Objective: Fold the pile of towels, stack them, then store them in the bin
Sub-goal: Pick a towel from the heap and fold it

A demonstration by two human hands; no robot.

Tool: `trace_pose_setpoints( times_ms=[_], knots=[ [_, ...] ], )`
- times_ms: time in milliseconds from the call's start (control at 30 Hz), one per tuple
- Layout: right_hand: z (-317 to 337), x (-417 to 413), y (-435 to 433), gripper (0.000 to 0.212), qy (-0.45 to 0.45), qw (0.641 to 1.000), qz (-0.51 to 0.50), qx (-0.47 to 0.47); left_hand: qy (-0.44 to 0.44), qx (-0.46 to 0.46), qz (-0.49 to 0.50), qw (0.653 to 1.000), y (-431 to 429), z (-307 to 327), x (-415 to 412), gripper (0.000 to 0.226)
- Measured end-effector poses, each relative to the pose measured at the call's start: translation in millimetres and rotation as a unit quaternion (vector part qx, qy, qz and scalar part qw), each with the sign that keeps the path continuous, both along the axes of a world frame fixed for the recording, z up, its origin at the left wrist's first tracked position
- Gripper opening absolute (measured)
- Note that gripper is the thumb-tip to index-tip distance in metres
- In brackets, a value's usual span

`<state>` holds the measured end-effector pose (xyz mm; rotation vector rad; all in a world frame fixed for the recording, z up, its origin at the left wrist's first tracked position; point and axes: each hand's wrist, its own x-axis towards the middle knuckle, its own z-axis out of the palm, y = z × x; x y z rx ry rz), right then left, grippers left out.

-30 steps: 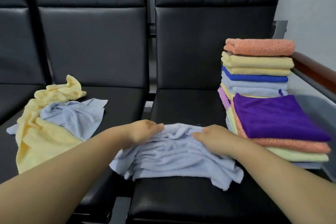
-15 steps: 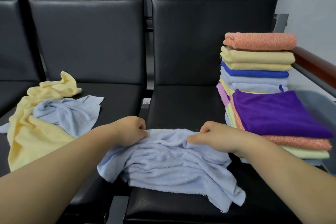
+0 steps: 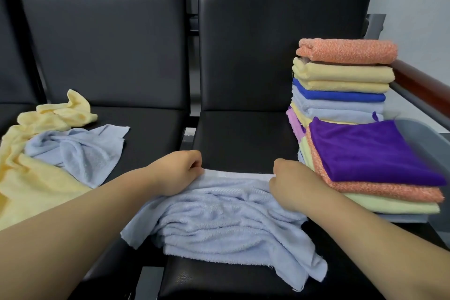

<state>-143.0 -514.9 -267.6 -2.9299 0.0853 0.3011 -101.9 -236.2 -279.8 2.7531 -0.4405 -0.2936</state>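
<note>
A crumpled light blue towel [image 3: 226,224] lies on the middle black seat in front of me. My left hand [image 3: 179,170] pinches its far edge at the left, and my right hand [image 3: 289,182] pinches the same edge at the right, so the edge is stretched straight between them. To the right stand two stacks of folded towels: a tall one topped by an orange towel [image 3: 345,51], and a lower one topped by a purple towel [image 3: 365,151]. Part of a grey bin [image 3: 428,139] shows behind the purple towel.
On the left seat [image 3: 146,134] lie an unfolded yellow towel [image 3: 36,178] and an unfolded light blue towel [image 3: 80,151]. A wooden armrest [image 3: 423,85] runs along the right side. Black seat backs rise behind.
Both hands have moved apart along the towel's far edge and now pinch it, pulling that edge taut. The towel has shifted slightly toward me.
</note>
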Motion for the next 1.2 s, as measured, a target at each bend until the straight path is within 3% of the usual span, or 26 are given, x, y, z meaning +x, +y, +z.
trace_pose_setpoints(
  times_ms=[267, 500, 767, 1000, 1200],
  knots=[
    [-1, -1, 2, 0.017, 0.009, 1.0, -0.006, 0.03, 0.016, 0.012, 0.006, 1.0, -5, -1, 5, 0.015],
    [-1, 1, 6, 0.023, 0.036, 0.999, 0.018, -0.004, 0.048, 0.049, -0.018, 0.997, -1, 6, 8, 0.022],
    [27, -8, 7, 0.021, -0.051, 0.995, 0.083, 0.024, 0.002, -0.056, 0.006, 0.998, 25, 28, -4, 0.035],
    [43, -18, 5, 0.022, -0.131, 0.985, 0.104, -0.03, -0.001, 0.0, 0.017, 1.0, 47, 41, -21, 0.038],
    [46, -23, 2, 0.023, -0.166, 0.981, 0.092, -0.024, -0.042, 0.013, 0.061, 0.997, 63, 55, -32, 0.035]
  ],
)
